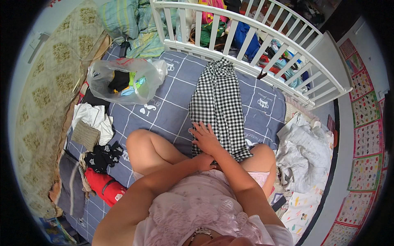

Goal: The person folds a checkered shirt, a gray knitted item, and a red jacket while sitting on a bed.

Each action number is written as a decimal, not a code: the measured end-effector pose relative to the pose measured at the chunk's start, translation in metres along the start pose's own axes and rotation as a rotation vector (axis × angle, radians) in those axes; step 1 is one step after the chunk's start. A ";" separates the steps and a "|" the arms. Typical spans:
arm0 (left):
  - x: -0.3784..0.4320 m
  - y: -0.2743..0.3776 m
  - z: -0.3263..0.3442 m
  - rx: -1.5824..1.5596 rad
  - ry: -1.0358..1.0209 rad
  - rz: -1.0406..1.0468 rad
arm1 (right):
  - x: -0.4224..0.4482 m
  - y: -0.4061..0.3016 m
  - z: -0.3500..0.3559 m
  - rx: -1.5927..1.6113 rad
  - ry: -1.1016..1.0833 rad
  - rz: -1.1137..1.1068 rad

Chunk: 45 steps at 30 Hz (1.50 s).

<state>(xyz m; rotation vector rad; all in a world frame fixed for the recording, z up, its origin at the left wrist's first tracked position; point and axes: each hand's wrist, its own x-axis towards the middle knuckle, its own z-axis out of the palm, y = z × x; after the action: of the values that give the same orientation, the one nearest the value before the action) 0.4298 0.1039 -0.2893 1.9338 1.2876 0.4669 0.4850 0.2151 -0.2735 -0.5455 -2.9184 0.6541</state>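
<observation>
A black-and-white gingham garment lies lengthwise on the bedsheet before my crossed legs, its gathered end towards the white crib. My right hand rests palm down on the near left part of the garment, fingers apart. Close to my lap, my left hand sits beside the garment's near edge, below the right wrist. Its fingers are partly hidden, so its grip does not show.
A clear plastic bag with clothes stands at left. White cloth, black patterned cloth and a red item lie below it. The white slatted crib borders the far side. Crumpled pale cloth lies right.
</observation>
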 end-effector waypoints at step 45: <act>-0.060 0.014 -0.076 -1.412 0.113 -0.765 | -0.163 0.034 -0.125 1.095 -0.059 0.769</act>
<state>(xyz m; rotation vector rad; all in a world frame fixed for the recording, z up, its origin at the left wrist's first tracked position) 0.3635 0.0758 -0.2230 0.2260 1.1072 0.7663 0.6691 0.2337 -0.1782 -1.3915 -1.7907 2.0933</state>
